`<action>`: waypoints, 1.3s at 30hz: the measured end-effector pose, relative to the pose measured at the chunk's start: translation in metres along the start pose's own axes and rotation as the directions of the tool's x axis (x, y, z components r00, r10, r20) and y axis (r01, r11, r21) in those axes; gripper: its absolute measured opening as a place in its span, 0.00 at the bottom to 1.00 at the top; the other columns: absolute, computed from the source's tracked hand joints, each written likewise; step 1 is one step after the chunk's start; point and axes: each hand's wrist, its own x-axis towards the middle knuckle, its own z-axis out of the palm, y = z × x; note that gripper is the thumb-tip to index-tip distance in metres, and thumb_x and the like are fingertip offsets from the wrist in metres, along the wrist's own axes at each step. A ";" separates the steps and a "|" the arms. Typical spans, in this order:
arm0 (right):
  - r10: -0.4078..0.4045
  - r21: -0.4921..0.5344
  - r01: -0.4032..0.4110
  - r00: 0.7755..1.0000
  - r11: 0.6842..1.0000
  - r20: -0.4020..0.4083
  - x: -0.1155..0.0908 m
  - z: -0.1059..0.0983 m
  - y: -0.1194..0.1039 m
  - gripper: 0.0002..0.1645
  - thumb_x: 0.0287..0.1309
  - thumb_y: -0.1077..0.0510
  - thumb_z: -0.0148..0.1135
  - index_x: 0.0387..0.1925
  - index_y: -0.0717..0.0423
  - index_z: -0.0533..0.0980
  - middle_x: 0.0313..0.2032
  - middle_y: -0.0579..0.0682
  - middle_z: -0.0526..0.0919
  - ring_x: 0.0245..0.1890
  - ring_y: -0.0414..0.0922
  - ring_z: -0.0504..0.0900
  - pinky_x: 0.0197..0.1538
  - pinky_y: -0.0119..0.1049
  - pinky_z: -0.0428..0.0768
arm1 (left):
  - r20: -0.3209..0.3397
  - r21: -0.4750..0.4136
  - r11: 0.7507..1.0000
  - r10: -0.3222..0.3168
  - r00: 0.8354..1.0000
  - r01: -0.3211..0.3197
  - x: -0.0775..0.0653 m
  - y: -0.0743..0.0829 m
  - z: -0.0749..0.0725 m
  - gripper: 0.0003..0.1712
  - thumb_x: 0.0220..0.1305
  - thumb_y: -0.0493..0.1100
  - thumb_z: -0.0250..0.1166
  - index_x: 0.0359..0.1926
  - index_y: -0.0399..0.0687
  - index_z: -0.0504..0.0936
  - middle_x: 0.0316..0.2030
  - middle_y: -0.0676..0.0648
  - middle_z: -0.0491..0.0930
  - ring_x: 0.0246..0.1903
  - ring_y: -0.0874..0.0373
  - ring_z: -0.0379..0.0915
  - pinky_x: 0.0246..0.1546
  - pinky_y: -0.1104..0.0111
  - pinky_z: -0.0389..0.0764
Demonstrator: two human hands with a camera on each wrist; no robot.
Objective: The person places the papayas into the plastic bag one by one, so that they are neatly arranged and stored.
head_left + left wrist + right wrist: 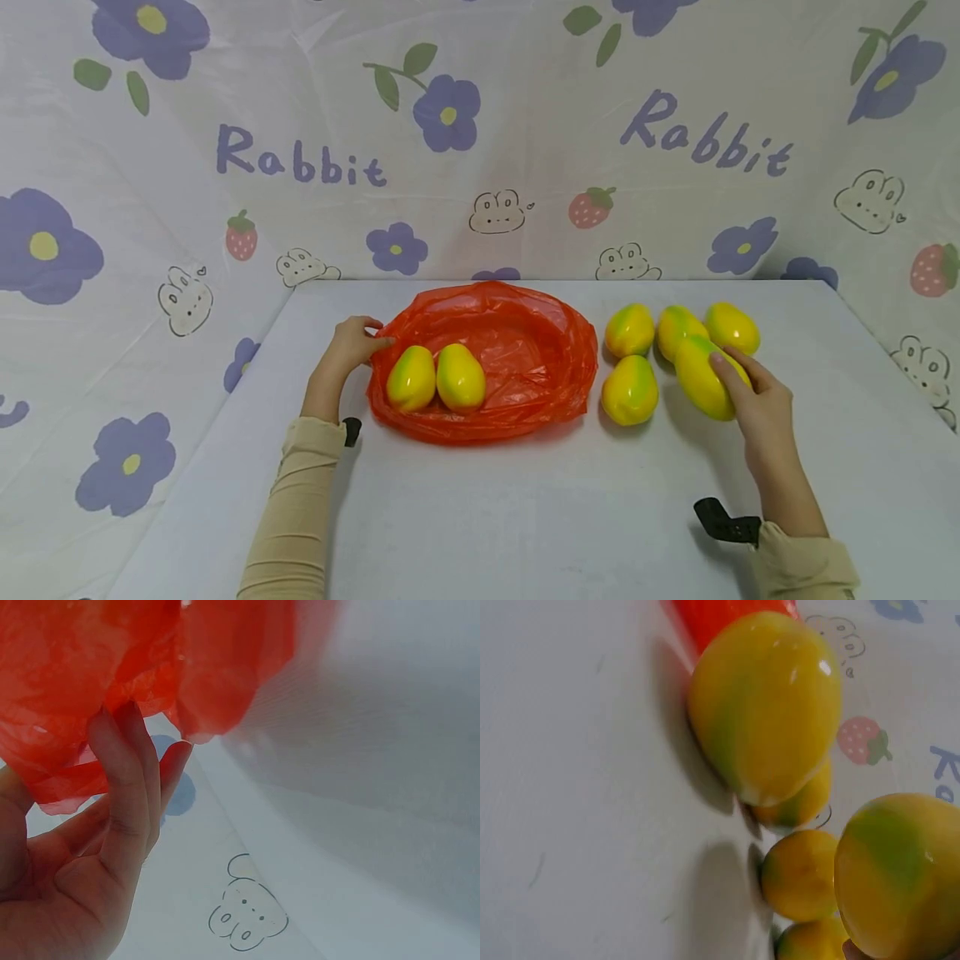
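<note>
A red plastic bag (536,379) lies spread with its mouth upward, and two yellow-green mangoes (461,379) sit side by side in its left part. My left hand (351,346) holds the bag's left rim between thumb and fingers; in the left wrist view its fingers (124,795) are against the red film. On the right, my right hand (765,408) grips a mango (705,379) from its right side, raised above the table with a shadow below. In the right wrist view this held mango (904,877) shows at the lower right, with most of the hand hidden.
Several loose mangoes stand right of the bag: a front one (630,392) and a row behind, including a left one (630,331) and a right one (732,327). The white table (517,508) ends at a printed cloth backdrop (525,108).
</note>
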 end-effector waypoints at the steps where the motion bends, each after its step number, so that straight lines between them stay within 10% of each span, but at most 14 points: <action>1: 0.002 0.006 -0.002 1.000 1.000 -0.010 0.000 0.002 -0.003 0.45 0.60 0.28 0.53 0.73 0.41 0.59 0.77 0.49 0.51 0.77 0.50 0.50 0.78 0.49 0.53 | 0.001 -0.001 1.000 0.000 1.000 0.000 0.000 0.000 0.000 0.32 0.68 0.47 0.60 0.66 0.34 0.66 0.57 0.31 0.74 0.47 0.44 0.78 0.49 0.59 0.85; 39: -0.161 0.147 0.148 0.984 0.978 0.079 -0.022 0.088 -0.054 0.38 0.63 0.37 0.58 0.71 0.42 0.65 0.72 0.44 0.64 0.74 0.44 0.57 0.77 0.44 0.58 | -0.033 -0.021 1.000 -0.014 0.999 0.014 -0.007 -0.004 -0.002 0.32 0.69 0.48 0.60 0.68 0.37 0.66 0.57 0.32 0.73 0.46 0.45 0.79 0.49 0.61 0.85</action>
